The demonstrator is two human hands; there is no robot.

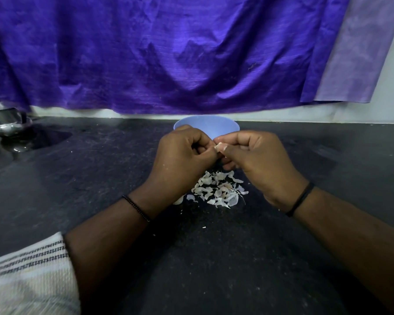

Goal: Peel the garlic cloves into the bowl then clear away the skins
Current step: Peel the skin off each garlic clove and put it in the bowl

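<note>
While both hands work above the dark counter (77, 178), a garlic clove (220, 147) sits pinched between them, just in front of the light blue bowl (223, 129). Left hand (182, 155): fingers curled, tips closed on the clove's left end. Right hand (257, 155): thumb and forefinger pinched on the pale skin at the clove's right end. The hands meet at the clove; most of it is hidden by the fingers, so how much skin remains cannot be told.

Pile of skins (218, 189) lies on the counter directly below the hands, near side of the bowl. One pale piece (178, 200) lies at the pile's left edge, by the left wrist; clove or skin, cannot tell. Bowl contents not visible from this angle.

Judgement: step in hand is stripping this clove; clearing the skins is not yet begun. To do it well: hold the clove steady with the left fingertips, pull the loosened skin along the clove's length with the right, not across, so it comes off in one piece. Let the skin fall on the pile, not into the bowl. Check for clinging membrane before dropping the clove forward into the bowl.

Also present: purple cloth (168, 53) hanging behind; metal vessel (5, 123) at far left.
</note>
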